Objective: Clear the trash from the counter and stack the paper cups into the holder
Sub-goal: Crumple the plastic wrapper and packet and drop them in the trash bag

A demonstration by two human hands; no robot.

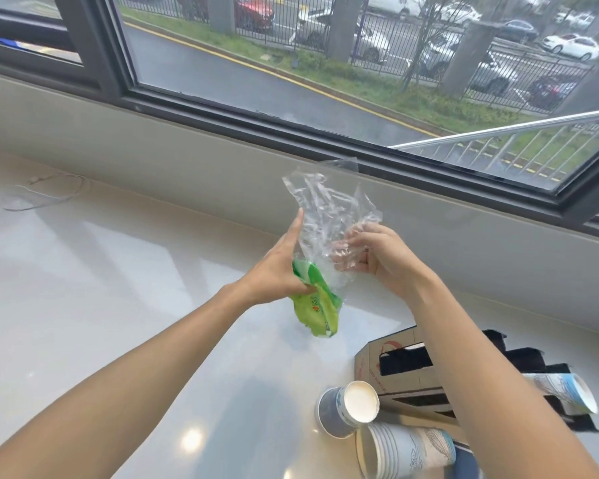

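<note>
Fingers on upright clear plastic wrapper

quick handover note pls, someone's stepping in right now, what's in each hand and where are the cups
Left hand: gripping the green wrapper, raised above the white counter.
Right hand: closed on the clear plastic bag, which touches the left hand too.
Cups: one paper cup on its side, a nested cup stack lying by it, another cup lying at the cardboard box.
Done: trash picked up.
Left: bin the trash, stack all cups. A white cable lies far left.
</note>
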